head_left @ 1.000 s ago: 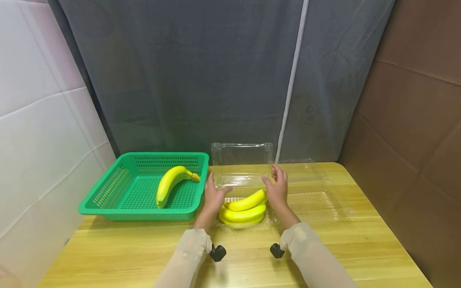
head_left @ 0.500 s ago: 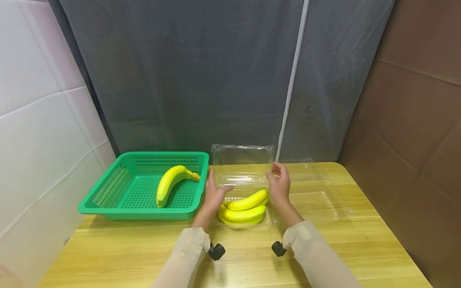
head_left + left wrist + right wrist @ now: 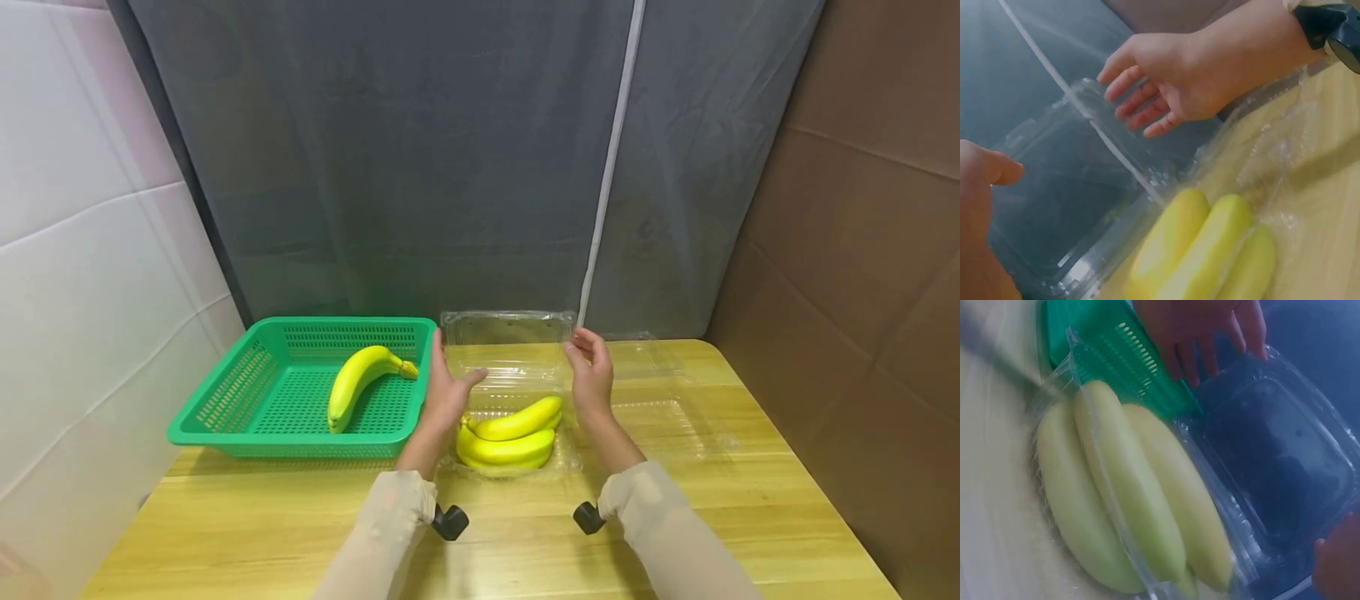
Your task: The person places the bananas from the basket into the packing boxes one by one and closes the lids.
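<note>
Several yellow bananas (image 3: 506,450) lie in the bottom half of a clear plastic clamshell box. Its hinged lid (image 3: 510,329) stands raised behind them. My left hand (image 3: 448,396) is at the lid's left side, thumb spread from straight fingers, between box and basket. On the opposite side, my right hand (image 3: 592,375) has its loosely bent fingers right at the lid's right edge. The left wrist view shows the right hand (image 3: 1157,84) with relaxed, slightly parted fingers beside the clear plastic. In the right wrist view the left hand's fingers (image 3: 1207,353) point down along the lid's far edge.
A green plastic basket (image 3: 300,450) with one banana (image 3: 360,383) in it stands to the left. Another clear box (image 3: 660,425), its lid raised, sits to the right on the wooden table (image 3: 525,550). A grey curtain (image 3: 412,167) hangs close behind.
The lid's top edge has come lower in the head view, tilting forward. My right hand has shifted right and slightly away from me; the left has edged forward. The bananas have hardly moved.
</note>
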Demonstrator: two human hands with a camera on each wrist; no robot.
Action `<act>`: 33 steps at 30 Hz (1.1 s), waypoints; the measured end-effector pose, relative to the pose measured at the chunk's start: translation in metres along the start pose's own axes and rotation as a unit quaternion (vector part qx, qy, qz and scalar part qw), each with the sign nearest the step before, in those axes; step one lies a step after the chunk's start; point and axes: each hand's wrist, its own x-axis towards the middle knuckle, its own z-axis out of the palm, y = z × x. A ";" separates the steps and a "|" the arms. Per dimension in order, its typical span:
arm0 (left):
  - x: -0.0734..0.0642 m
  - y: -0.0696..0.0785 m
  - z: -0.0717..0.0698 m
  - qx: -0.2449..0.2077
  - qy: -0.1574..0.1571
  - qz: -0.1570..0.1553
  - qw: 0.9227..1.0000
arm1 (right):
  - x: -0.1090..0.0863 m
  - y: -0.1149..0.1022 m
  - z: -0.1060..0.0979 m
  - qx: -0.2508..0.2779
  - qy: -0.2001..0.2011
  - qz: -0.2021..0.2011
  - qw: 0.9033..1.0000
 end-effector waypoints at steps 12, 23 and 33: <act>-0.010 0.011 -0.009 0.010 0.019 0.060 0.998 | -0.021 -0.055 -0.003 -0.001 -0.001 -0.021 1.000; -0.023 0.001 -0.012 -0.046 0.033 0.101 0.993 | -0.022 -0.028 -0.003 -0.038 0.045 -0.008 0.998; -0.041 0.006 -0.008 -0.063 0.047 0.088 0.993 | -0.029 -0.016 -0.004 -0.049 0.063 -0.009 0.997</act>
